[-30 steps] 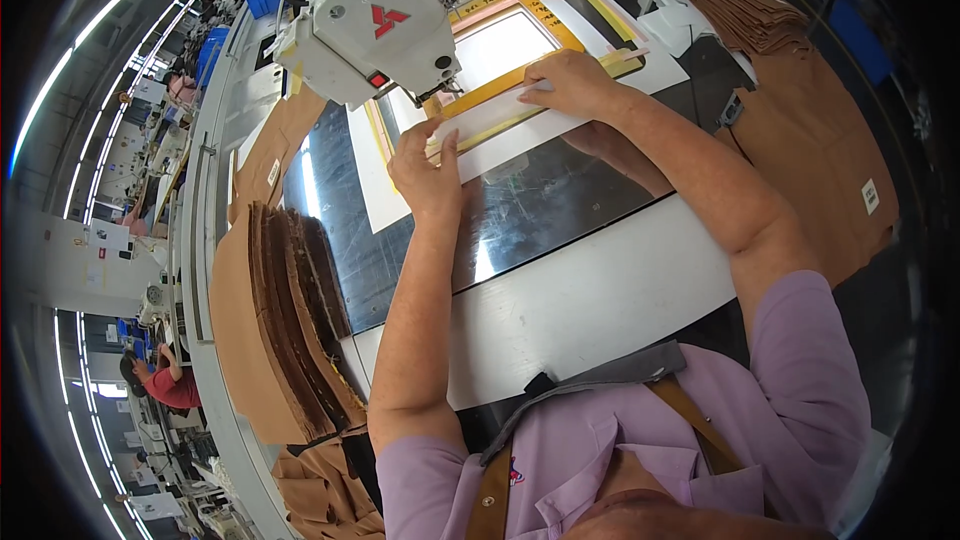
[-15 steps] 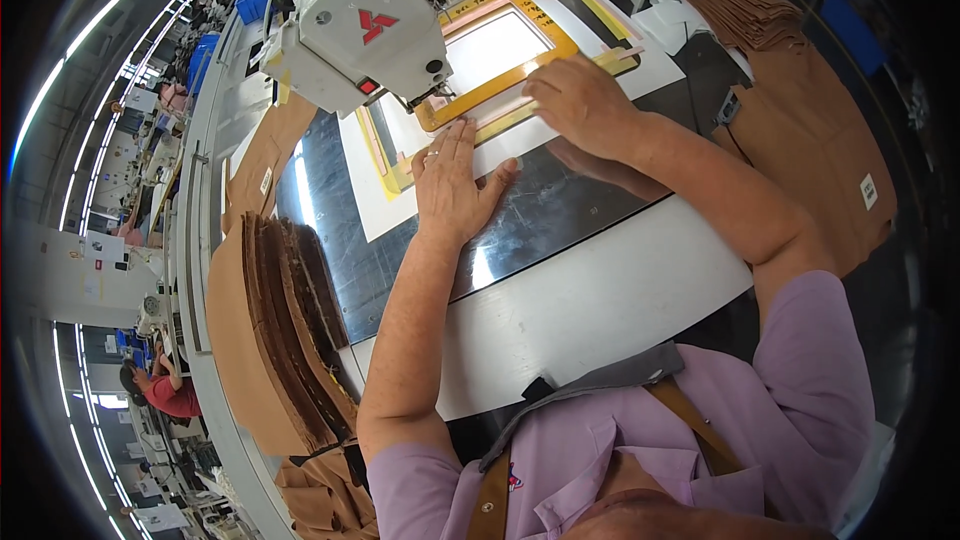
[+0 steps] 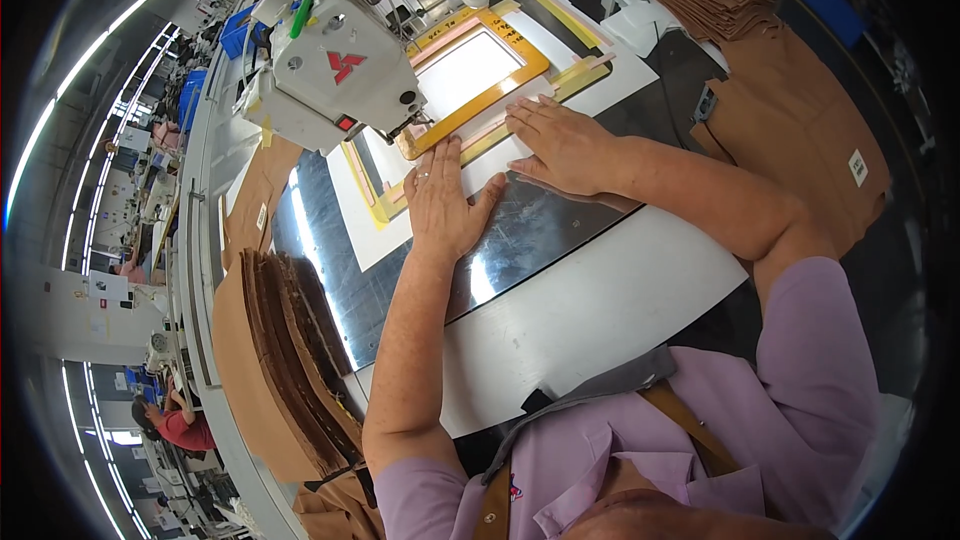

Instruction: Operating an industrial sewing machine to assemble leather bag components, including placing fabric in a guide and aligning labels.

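Note:
My left hand [image 3: 440, 208] lies flat on a white sheet template [image 3: 362, 246], fingers stretched out and thumb apart. Its fingertips reach the near edge of an amber clamp frame [image 3: 480, 109]. To the right, my right hand [image 3: 562, 147] also rests palm down with its fingers extended, by the template's taped near edge. Neither hand grips anything. Strips of yellow and pink tape border the template's openings. A white sewing machine head [image 3: 325, 65] stands over the frame's left corner; the needle area is too small to make out.
Under the template is a shiny metal plate [image 3: 515, 240]. A thick stack of brown fabric pieces [image 3: 240, 350] stands at the left. More brown pieces [image 3: 815, 130] hang at the right, below a folded pile [image 3: 710, 2]. Someone in red [image 3: 188, 428] sits far left.
My right hand has come down from the frame's right corner and flattened beside the template's near edge. My left hand stays flat at the frame. The whole view has shifted slightly.

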Demonstrator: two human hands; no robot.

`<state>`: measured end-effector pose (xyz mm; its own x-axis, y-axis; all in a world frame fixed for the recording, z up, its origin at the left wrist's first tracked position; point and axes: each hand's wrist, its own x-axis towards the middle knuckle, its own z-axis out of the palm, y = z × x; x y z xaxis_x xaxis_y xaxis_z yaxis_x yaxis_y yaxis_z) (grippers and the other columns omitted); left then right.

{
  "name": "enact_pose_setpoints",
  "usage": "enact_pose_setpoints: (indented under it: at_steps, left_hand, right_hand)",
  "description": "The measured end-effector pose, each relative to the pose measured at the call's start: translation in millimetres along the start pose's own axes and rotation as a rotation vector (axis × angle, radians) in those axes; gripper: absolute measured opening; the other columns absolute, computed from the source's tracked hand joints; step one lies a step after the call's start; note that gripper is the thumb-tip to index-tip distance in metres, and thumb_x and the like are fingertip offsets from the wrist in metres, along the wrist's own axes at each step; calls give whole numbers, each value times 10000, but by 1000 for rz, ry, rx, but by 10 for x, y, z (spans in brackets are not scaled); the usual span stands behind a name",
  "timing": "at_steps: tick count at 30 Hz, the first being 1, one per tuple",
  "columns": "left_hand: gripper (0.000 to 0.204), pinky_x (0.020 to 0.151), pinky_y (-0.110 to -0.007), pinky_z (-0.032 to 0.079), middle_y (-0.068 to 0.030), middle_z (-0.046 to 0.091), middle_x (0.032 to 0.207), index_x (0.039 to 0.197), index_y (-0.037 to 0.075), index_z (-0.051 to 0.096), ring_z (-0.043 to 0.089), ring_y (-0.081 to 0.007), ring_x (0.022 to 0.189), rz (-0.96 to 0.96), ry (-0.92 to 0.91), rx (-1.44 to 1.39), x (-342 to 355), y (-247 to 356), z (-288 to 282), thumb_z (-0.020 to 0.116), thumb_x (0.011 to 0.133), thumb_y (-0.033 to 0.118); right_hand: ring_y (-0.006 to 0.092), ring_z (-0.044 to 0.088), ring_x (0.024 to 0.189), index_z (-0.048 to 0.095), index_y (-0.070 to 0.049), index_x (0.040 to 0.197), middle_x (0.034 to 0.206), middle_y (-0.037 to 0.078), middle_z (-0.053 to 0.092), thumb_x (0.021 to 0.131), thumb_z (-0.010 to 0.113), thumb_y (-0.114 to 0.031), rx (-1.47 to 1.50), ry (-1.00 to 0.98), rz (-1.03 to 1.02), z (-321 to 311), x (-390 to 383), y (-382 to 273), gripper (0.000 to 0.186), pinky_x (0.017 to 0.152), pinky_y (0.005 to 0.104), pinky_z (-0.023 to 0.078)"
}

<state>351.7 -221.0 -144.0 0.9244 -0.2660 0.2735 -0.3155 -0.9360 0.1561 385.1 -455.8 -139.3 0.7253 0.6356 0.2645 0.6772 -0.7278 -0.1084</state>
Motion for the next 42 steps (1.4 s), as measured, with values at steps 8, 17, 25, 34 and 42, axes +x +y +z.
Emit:
enact_pose_setpoints:
  at_steps: [8, 17, 25, 34, 42]
  left_hand:
    - [913, 1197, -577, 224, -241, 485, 1513, 1508, -11, 426, 406, -389, 1447, -4, -23, 26, 58, 8, -40, 484, 948, 707]
    - [873, 1176, -565, 256, -221, 547, 1443, 1469, -13, 468, 477, -377, 1383, -32, 39, 46, 29, 55, -9, 493, 951, 689]
    - [792, 1124, -549, 309, -173, 578, 1437, 1477, 43, 500, 518, -326, 1364, -62, 49, 190, 14, 168, -82, 498, 964, 647]
    - [821, 1192, -569, 240, -177, 510, 1520, 1525, 65, 456, 460, -325, 1425, -90, 22, 169, 61, 106, 3, 489, 961, 661]
    - [861, 1193, -545, 209, -195, 514, 1507, 1553, 81, 422, 448, -339, 1428, -68, -63, 132, 168, 88, -11, 419, 964, 708]
  right_hand:
    - [392, 347, 1492, 421, 98, 1485, 1543, 290, 424, 1053, 401, -577, -24, -92, 92, -81, 126, 249, 801, 1260, 427, 240]
    - [371, 373, 1480, 459, 76, 1464, 1524, 273, 457, 1042, 440, -564, -34, -44, 57, -10, 67, 249, 767, 1254, 443, 245]
    - [335, 375, 1481, 469, 33, 1475, 1535, 227, 463, 1033, 452, -582, -27, -72, 110, -73, 119, 228, 758, 1251, 446, 249]
    - [288, 324, 1520, 370, -16, 1562, 1585, 186, 418, 1032, 367, -636, -77, -125, 167, -99, 145, 233, 815, 1273, 512, 132]
    - [324, 299, 1527, 384, 7, 1543, 1568, 220, 412, 1031, 364, -645, -79, -151, 250, -118, 172, 246, 829, 1262, 577, 86]
